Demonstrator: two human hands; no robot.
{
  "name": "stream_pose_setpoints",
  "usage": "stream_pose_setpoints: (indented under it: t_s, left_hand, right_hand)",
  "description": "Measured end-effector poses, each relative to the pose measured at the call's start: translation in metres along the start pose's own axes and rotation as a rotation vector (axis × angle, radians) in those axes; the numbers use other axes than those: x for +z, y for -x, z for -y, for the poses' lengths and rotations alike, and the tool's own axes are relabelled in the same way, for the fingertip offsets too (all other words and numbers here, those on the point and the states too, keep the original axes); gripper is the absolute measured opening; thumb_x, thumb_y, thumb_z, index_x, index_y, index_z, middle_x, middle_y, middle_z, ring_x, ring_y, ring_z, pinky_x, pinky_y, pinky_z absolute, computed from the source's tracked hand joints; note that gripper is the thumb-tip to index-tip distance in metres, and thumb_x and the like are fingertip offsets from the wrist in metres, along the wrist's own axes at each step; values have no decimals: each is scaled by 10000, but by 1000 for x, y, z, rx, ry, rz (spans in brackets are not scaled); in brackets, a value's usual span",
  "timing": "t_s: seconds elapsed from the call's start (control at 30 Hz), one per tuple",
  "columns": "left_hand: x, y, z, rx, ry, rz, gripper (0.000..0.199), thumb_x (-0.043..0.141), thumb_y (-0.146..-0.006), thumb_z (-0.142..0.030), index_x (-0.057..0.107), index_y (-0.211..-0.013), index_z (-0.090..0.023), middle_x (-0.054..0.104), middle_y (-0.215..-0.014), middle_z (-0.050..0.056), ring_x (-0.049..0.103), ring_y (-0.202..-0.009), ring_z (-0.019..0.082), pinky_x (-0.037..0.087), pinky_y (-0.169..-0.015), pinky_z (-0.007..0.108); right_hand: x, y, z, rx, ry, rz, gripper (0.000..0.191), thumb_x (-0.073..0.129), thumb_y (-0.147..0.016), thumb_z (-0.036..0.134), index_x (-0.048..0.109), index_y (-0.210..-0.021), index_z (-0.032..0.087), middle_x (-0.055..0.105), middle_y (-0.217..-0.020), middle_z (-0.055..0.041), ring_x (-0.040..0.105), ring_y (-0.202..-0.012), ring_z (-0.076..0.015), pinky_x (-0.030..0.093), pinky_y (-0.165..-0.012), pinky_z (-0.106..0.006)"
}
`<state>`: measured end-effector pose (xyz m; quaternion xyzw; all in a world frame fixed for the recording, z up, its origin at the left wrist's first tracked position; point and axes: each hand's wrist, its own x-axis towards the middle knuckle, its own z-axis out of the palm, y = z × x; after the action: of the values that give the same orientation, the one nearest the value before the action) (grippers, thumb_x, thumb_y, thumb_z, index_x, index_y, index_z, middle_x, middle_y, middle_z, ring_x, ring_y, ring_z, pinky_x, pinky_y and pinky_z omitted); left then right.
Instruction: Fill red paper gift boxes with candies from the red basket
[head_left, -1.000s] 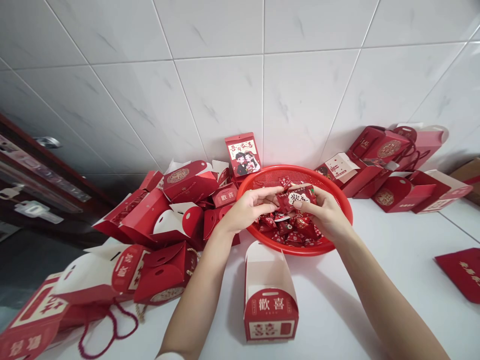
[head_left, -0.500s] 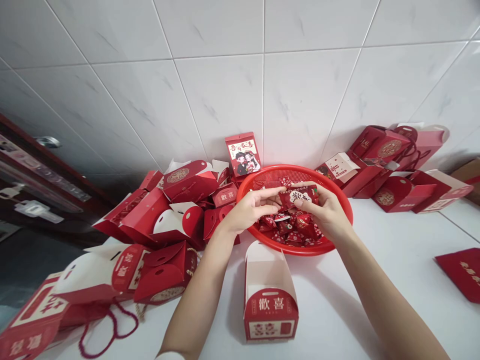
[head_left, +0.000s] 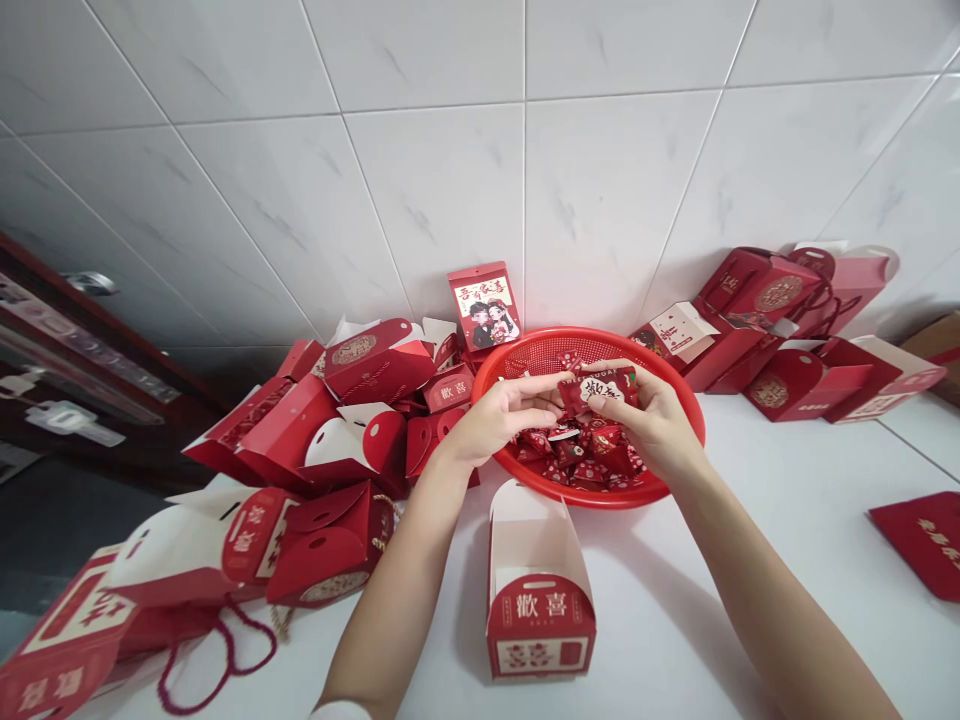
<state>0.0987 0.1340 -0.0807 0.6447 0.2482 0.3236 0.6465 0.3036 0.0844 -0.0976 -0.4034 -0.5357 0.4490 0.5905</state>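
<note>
The right hand (head_left: 654, 415) has its thumb flat on the front of a packet (head_left: 598, 390), fingers behind, so it is clamped on it. The left hand (head_left: 504, 415) holds thumb and forefinger apart, fingertips at the packet's left edge; whether they pinch it I cannot tell. The packet is over the basket (head_left: 592, 497), raised above the sweets (head_left: 611, 450) inside, and looks unopened.

Just on the near side of the basket stands a box (head_left: 540, 615), folded into shape, its end flaps up and not joined. So, as I judge it, the box is set up and a packet is in hand, but that packet is not yet in the box and the box is not closed. The box's front end hides part of its floor, so its contents cannot be told.

Left of the basket crowd more boxes (head_left: 375, 365), several gaping, one looking folded shut. Others (head_left: 806, 385) stand right of the basket, some open. An envelope (head_left: 919, 540) lies well apart, to the basket's right and nearer.
</note>
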Motion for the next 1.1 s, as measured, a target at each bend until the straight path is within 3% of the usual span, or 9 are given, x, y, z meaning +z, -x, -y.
stream_pose_setpoints:
  t_s: [0.43,0.77,1.1]
  left_hand:
    - [-2,-2,5,37,42,40,506,705,-780,-127,731,-1275,-227,754,-959,47,645,-880,172,500,-865,323]
    - [3,0,0,2,69,47,535,700,-776,-111,715,-1303,-204,751,-835,31,669,-807,171,506,-859,340]
    - [-2,1,2,-10,38,71,532,711,-787,-170,704,-1317,-215,779,-1041,74,680,-871,190,519,-853,345]
  right_hand:
    - [2,0,3,-36,28,7,249,812,-824,318,738,-1055,263,726,-1044,-25,709,-947,-214,618,-825,-332]
    - [2,1,3,-47,79,3,268,811,-816,340,731,-1057,255,733,-1035,-30,703,-932,-217,602,-829,-347]
    - [0,-1,9,103,-122,81,304,853,-742,311,733,-1017,264,743,-847,-1,707,-770,-203,596,-760,-357]
